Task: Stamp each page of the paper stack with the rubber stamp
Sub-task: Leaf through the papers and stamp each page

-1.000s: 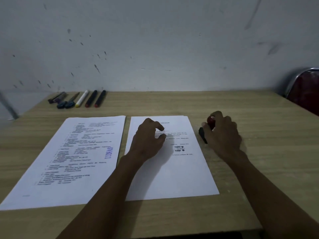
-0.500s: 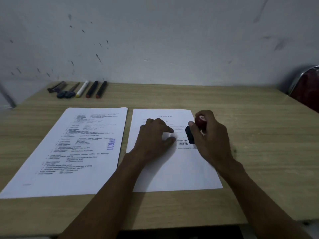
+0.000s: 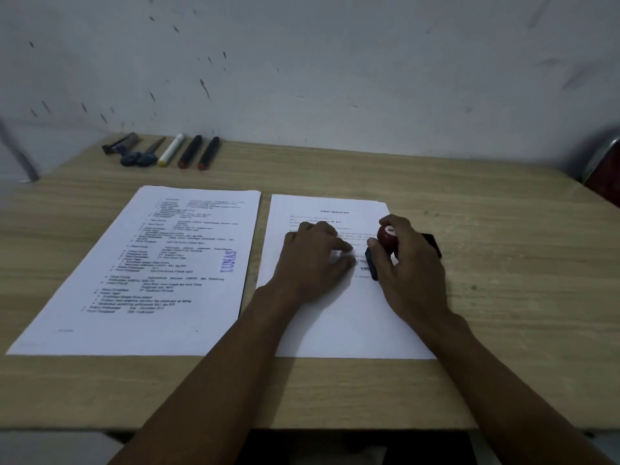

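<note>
Two white paper piles lie side by side on the wooden table. The left page carries a blue "LUNAS" stamp mark. My left hand rests fingers-down on the middle of the right paper stack. My right hand grips the rubber stamp by its red round knob, its dark base down on the right part of that page. A black ink pad peeks out behind my right hand, at the page's right edge.
Several markers and pens lie in a row at the table's far left by the wall. A red chair with a metal frame stands at the right edge. The table's front edge runs just below the papers.
My right hand carried the stamp from the ink pad on the right over onto the right page and set it down. My left hand stayed on the page.
</note>
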A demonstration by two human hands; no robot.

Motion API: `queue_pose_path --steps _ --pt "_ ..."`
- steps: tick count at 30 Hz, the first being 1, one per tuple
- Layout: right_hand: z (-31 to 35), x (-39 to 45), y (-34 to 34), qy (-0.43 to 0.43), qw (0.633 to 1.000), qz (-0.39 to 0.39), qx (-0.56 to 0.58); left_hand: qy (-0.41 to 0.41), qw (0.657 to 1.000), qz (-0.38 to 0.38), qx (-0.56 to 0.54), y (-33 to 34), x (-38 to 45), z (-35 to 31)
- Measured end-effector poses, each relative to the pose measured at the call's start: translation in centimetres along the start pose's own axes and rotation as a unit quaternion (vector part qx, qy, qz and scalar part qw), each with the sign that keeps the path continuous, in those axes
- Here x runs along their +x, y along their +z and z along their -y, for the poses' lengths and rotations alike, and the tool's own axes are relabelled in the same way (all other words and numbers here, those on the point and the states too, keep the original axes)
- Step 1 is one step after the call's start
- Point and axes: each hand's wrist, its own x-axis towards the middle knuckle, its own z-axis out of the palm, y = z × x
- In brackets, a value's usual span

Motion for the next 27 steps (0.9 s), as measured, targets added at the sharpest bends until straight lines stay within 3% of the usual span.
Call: queue_pose_path --steps 14,27 --pt "2.3 1.0 -0.5 0.011 0.972 0.039 -0.233 0.010 1.000 0.003 0.013 -0.1 -0.3 -0.1" --pt "2.4 0.6 -0.3 0.007 0.960 0.047 -0.275 0.012 1.000 0.010 0.010 -0.2 -0.3 -0.1"
